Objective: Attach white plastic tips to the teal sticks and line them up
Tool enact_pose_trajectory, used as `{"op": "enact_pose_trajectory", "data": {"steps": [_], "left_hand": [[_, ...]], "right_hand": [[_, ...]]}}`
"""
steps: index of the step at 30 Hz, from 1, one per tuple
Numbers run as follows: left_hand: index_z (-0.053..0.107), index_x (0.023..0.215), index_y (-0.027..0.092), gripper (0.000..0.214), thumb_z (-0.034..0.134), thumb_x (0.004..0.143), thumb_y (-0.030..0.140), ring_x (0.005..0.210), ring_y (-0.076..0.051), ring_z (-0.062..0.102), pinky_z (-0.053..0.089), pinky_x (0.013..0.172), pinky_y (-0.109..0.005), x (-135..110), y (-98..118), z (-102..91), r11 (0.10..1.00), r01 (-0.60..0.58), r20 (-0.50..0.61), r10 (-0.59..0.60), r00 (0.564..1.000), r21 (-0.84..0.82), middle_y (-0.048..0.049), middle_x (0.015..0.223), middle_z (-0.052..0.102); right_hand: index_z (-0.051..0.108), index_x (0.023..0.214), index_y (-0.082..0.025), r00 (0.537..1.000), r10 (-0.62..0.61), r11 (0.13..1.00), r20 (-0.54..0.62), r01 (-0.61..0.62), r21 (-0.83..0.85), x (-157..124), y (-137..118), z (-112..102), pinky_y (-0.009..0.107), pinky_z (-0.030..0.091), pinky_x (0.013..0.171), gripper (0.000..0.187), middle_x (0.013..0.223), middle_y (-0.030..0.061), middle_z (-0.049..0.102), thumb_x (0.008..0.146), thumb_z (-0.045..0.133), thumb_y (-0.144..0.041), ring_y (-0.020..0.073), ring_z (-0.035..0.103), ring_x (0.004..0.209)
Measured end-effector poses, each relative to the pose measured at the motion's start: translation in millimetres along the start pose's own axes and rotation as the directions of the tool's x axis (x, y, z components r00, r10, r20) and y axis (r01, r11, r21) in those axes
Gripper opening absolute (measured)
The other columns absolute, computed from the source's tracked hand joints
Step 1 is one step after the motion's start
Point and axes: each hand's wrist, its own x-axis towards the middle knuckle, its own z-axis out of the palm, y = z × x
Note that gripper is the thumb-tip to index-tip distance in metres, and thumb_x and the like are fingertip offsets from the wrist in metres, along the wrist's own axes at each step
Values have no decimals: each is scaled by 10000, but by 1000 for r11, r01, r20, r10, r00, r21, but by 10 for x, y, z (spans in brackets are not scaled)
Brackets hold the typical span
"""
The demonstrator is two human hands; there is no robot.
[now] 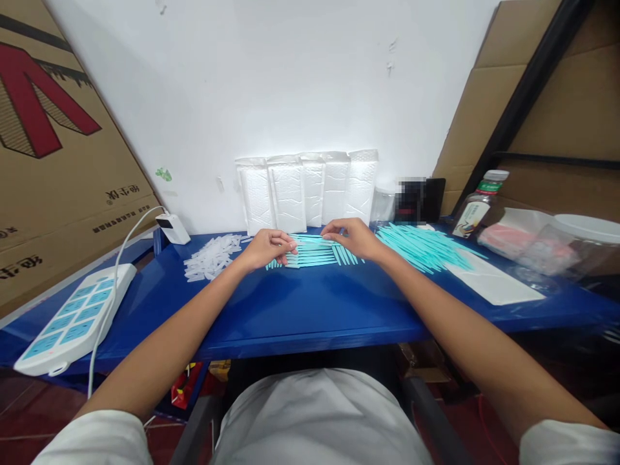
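Both my hands are over a row of slim turquoise sticks (pixel 314 259), laid side by side on the blue table. My left hand (pixel 272 248) is closed at the row's left end, thumb and fingers pinched on a turquoise stick. At the right end my right hand (pixel 352 237) pinches a turquoise stick as well; whether it is the same one I cannot tell. Some slanted sticks (pixel 347 255) lie under and beside the right hand. More turquoise stick ends show below the left hand. The fingers partly hide what they grip.
Clear plastic pieces (pixel 213 257) are heaped left; a loose turquoise pile (pixel 419 248) lies right, beside a white sheet (pixel 494 278). White bubble mailers (pixel 310 190) lean on the wall. A bottle (pixel 477 203) and clear jar (pixel 581 242) stand right, a power strip (pixel 77 316) left.
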Motion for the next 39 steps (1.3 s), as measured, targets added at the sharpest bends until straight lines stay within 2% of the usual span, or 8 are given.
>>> {"op": "enact_pose_trajectory", "data": {"steps": [12,19,23,28,32,35,39], "left_hand": [[726,943,123,538,853,774,618,598,-161,688,540,578,-294,-20,43,-4,1000,2,7,-2,1000,8,-157,951,807],[726,920,120,544,859,765,624,591,-164,684,541,543,-290,1,24,20,999,-12,-39,11,999,-40,-158,934,803],[772,928,117,548,881,734,617,595,-143,645,546,542,-289,15,14,33,997,-49,-98,43,994,-63,-132,906,786],[812,894,133,517,918,683,593,574,-136,600,514,526,-280,34,-28,76,993,-55,-177,34,984,-109,-67,735,713],[827,874,140,492,924,677,581,534,-104,508,435,492,-264,55,-75,75,992,-81,-238,56,970,-99,-51,704,685],[836,869,144,492,928,667,584,521,-86,457,375,475,-261,68,-91,42,994,-84,-305,58,951,-74,-53,728,693],[843,869,152,504,937,643,593,527,-80,464,377,485,-269,71,-87,13,990,-71,-318,30,947,-120,-73,838,737]], "right_hand": [[806,943,-209,1000,-10,1000,17,10,-2,-1,-30,36,350,500,837,258,967,60,800,945,671,-429,224,691,885],[807,940,-176,999,-37,999,19,37,8,5,-19,112,330,492,797,268,960,74,805,956,670,-406,213,683,869],[808,929,-178,1000,-28,1000,-5,28,13,2,-55,108,321,487,794,242,948,64,805,948,684,-385,208,684,859],[806,947,-177,999,-31,999,-27,31,16,-3,-114,134,316,486,781,227,953,62,807,948,685,-369,205,687,856],[806,959,-177,997,-38,999,-61,38,-6,4,-116,114,317,492,791,213,961,61,810,954,679,-349,205,695,867],[808,970,-181,994,-22,1000,-110,21,-11,1,-115,56,323,499,802,219,973,67,812,956,680,-357,215,703,889],[809,976,-184,992,-16,1000,-124,14,-12,-6,-122,18,325,503,803,226,978,67,812,956,684,-372,218,704,901]]}}
